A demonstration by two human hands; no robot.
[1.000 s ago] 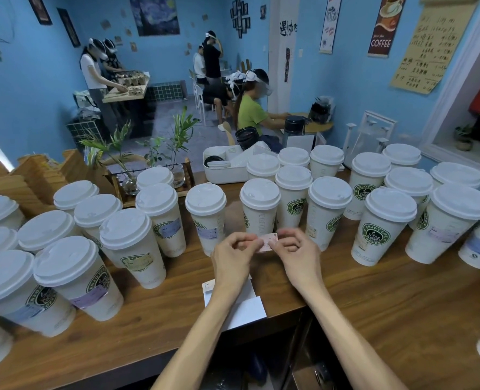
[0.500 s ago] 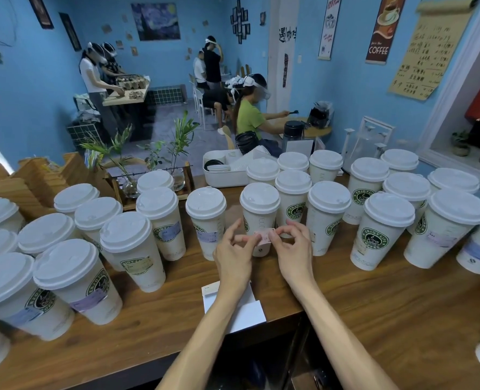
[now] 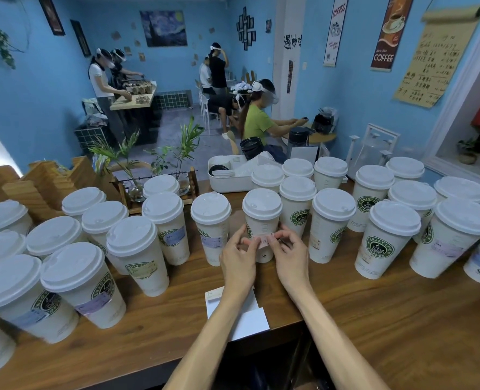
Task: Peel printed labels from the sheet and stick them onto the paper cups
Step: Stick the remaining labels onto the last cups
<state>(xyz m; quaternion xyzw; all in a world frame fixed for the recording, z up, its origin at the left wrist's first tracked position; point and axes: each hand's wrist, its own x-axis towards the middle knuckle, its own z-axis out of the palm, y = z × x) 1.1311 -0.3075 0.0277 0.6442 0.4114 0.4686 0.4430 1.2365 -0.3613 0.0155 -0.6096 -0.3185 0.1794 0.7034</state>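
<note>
Both the left hand (image 3: 240, 256) and right hand (image 3: 288, 253) pinch a small label (image 3: 264, 240) between fingertips, just in front of the lidded cup (image 3: 262, 220) on the counter (image 3: 374, 319).

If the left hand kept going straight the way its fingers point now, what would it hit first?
Most likely the paper cup straight ahead. The left hand and right hand pinch a pink label just in front of its wall. Whether the label already touches the cup is unclear.

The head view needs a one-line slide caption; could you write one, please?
Both hands, left and right, pinch a label against a lidded cup among many on a wooden counter.
</note>
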